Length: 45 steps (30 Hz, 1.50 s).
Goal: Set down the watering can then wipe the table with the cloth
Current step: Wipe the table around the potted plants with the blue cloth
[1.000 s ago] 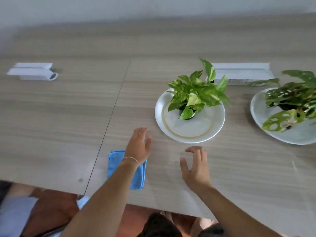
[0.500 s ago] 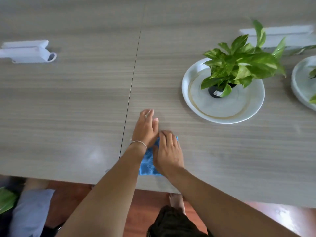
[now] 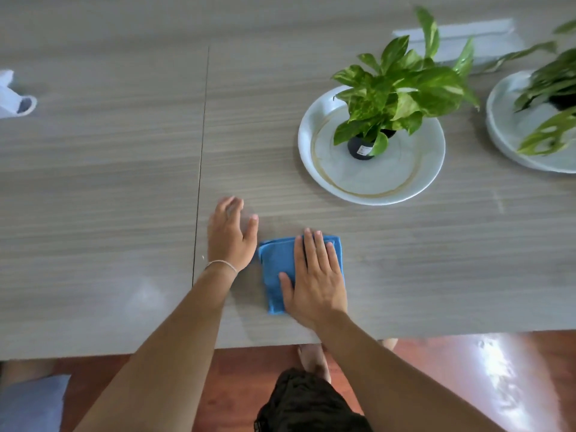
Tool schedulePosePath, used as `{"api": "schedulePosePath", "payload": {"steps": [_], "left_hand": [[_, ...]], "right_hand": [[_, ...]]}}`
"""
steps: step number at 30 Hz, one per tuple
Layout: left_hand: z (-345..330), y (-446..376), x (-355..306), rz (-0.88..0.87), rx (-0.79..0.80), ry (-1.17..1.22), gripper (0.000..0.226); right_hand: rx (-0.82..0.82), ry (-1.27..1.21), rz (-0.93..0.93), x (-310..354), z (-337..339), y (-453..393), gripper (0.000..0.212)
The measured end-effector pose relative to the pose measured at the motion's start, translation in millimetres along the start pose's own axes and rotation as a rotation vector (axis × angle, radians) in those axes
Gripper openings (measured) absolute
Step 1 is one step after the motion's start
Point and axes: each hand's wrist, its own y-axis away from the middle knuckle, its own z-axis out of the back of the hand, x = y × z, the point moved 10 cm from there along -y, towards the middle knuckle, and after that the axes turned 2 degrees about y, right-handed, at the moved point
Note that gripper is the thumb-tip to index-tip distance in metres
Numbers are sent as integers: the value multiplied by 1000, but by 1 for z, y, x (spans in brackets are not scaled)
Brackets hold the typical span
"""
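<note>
A folded blue cloth lies on the grey wood-grain table close to the near edge. My right hand lies flat on top of it, palm down, fingers straight and together, covering its right half. My left hand rests flat on the bare table just left of the cloth, fingers stretched out, holding nothing; a thin bracelet circles its wrist. No watering can shows in this view.
A potted green plant stands in a white dish behind and right of the cloth. A second dish with a plant sits at the right edge. White boxes sit at far left and back right. A seam splits the tabletop.
My right hand came down onto the cloth beside my left hand, then slid it to the right. My left hand now lies on bare table, off the cloth.
</note>
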Motion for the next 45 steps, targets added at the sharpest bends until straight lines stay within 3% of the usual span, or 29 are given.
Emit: {"api": "schedulePosePath", "payload": {"steps": [6, 13, 17, 22, 30, 34, 40, 45], "left_hand": [[-8, 9, -22, 10, -43, -33, 50], [-49, 75, -119, -81, -13, 134, 50], [-84, 118, -153, -80, 74, -76, 54], [-99, 122, -149, -50, 135, -313, 68], [-95, 119, -153, -69, 83, -351, 67], [-95, 119, -155, -61, 82, -351, 67], [-96, 121, -156, -54, 90, -372, 67], [-95, 120, -157, -65, 106, -365, 69]], "right_hand": [[-52, 13, -240, -107, 30, 26, 82], [-102, 41, -414, -225, 59, 61, 85], [-88, 85, -453, -279, 72, 62, 90], [-82, 126, -431, -329, 91, 46, 92], [-74, 161, -364, -337, 96, -15, 94], [-75, 184, -298, -332, 94, -29, 85], [-144, 182, -148, -310, 94, -14, 82], [-166, 107, -90, -244, 70, 43, 77]]}}
